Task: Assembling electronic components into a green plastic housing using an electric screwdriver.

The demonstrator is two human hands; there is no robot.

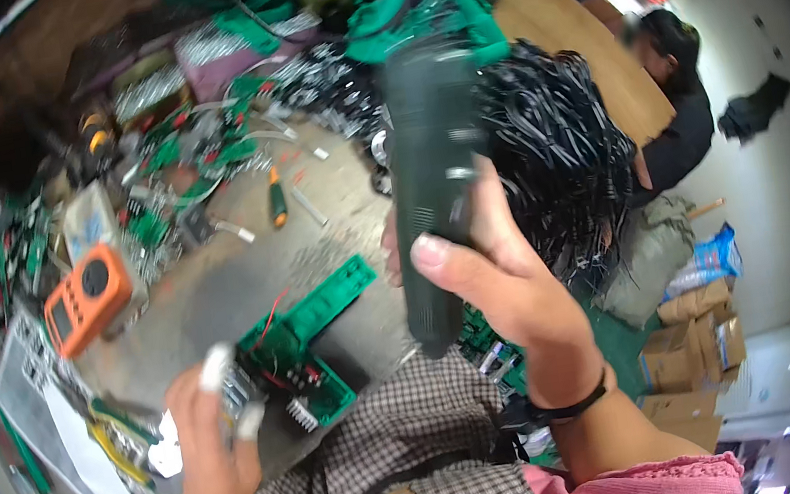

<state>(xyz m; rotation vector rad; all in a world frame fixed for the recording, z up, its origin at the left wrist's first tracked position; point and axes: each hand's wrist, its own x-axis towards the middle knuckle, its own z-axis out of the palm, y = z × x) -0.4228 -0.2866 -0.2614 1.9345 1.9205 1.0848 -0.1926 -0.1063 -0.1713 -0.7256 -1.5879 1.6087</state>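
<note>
My right hand (496, 268) is wrapped round the dark body of an electric screwdriver (435, 155), held upright in front of me above the bench. Its upper end is smeared by motion. Lower left, my left hand (210, 440) has its thumb and finger apart, white covers on their tips. A silvery metal part (237, 393) shows between those fingertips, and I see no firm grip on it. Just right of that hand lies a green plastic housing (335, 392) with a long arm, red wires and small parts inside.
An orange multimeter (85, 301), a small orange-and-green screwdriver (277, 198) and yellow-handled pliers (119, 453) lie on the bench (218, 282). Green parts heap along its far left. A bundle of black cables (557, 143) piles up at right; beyond it sits another person (682, 95).
</note>
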